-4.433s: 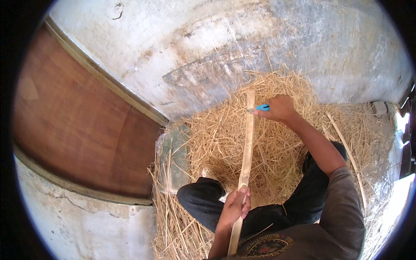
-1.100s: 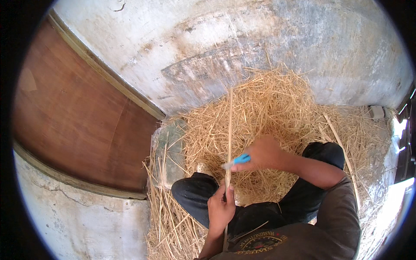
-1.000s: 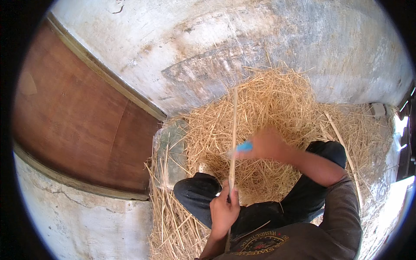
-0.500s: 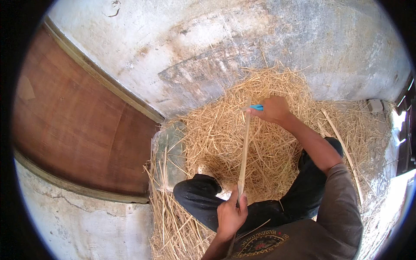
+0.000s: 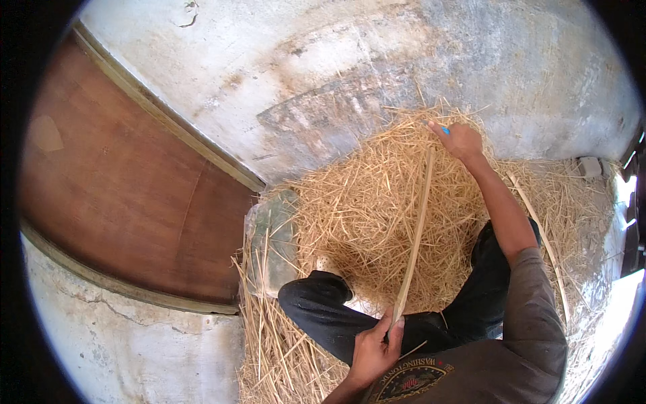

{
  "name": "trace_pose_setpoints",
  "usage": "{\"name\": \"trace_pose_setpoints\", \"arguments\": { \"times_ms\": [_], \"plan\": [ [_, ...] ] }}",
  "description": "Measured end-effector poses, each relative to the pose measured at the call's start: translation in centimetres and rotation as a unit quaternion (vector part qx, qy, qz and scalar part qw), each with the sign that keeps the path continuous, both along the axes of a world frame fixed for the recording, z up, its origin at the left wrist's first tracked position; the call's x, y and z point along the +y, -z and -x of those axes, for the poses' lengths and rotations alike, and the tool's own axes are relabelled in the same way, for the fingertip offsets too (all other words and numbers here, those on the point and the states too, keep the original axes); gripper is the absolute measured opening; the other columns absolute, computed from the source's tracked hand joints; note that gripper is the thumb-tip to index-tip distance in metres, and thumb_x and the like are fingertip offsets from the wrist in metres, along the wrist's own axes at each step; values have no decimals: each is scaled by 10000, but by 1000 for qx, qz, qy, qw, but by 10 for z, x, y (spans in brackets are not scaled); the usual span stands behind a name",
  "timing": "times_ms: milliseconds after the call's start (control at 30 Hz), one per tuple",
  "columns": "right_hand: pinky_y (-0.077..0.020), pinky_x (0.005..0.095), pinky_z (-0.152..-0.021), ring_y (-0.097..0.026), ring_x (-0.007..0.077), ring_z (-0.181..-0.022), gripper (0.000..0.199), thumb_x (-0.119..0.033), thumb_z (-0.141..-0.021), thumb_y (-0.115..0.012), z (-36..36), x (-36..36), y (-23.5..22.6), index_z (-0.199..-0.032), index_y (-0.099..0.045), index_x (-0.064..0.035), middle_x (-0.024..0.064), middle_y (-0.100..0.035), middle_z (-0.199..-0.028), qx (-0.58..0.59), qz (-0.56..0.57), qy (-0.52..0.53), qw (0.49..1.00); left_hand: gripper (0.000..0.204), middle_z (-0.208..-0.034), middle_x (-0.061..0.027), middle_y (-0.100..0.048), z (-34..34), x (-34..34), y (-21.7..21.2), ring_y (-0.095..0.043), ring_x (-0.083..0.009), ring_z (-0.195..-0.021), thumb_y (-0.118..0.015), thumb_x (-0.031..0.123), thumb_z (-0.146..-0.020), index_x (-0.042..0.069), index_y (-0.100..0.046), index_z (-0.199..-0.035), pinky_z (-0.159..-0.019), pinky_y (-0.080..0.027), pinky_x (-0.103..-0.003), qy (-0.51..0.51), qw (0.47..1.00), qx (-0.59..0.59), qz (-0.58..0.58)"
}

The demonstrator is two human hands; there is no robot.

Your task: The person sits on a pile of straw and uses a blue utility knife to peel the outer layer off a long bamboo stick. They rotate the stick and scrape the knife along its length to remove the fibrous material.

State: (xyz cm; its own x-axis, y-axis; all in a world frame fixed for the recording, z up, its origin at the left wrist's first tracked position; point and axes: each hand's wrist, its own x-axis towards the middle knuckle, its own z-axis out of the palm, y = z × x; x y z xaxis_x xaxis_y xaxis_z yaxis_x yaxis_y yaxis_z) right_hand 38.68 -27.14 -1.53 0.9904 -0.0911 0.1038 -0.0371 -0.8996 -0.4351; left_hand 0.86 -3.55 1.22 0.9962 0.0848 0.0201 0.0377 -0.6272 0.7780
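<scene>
My left hand [image 5: 374, 351] pinches the near end of a long, pale bamboo strip [image 5: 416, 244] close to my lap. The strip slants up and slightly right, over a heap of shavings, and its far end stops short of my other hand. Out past that end, my right hand [image 5: 464, 143] is closed around a small knife with a blue handle [image 5: 445, 130]. Most of the handle is covered by the fingers, and the blade is hard to make out here. Knife and strip appear apart.
Pale shavings [image 5: 356, 209] are heaped between my legs and against the stained wall [image 5: 377, 60]. A greenish stone block [image 5: 277, 225] stands left, beside a brown wooden door panel [image 5: 128, 195]. Another long strip [image 5: 540, 239] lies right of my knee, with a grey block [image 5: 590, 167] beyond.
My right hand with the knife has moved farther out and right, off the strip's far end. The strip's far end has swung right, and my left hand has shifted slightly right.
</scene>
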Motion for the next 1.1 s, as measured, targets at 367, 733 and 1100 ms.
{"name": "trace_pose_setpoints", "arguments": {
  "times_ms": [367, 733, 1100],
  "plan": [
    [-409, 389, -400, -510, 250, -384, 787, -804, -744, -463, 165, 94, -26, -546, -600, -54, 115, -476, -427, -53, 8, -416, 908, 461, -509, 33, -342, -42, 33, 9, -319, -55, -394, -364, 352, -1019, -6, -511, -1269, -376, -258, -203, -27, 893, 143, 426],
    [-420, 411, -429, -531, 239, -418, 811, -853, -731, -379, 132, 94, 9, -589, -649, -102, 80, -499, -453, -175, 56, -339, 923, 468, -517, 34, -318, -40, 28, 10, -298, -53, -404, -325, 349, -1028, -20, -494, -1261, -392, -253, -203, -29, 868, 184, 461],
    [-442, 388, -461, -565, 241, -461, 807, -871, -698, -395, 151, 96, -15, -627, -652, -109, 71, -531, -486, 53, 95, -338, 935, 482, -524, 29, -339, -42, 28, 14, -309, -52, -401, -330, 373, -1024, -15, -511, -1246, -383, -252, -201, -31, 870, 192, 453]
  ]
}}
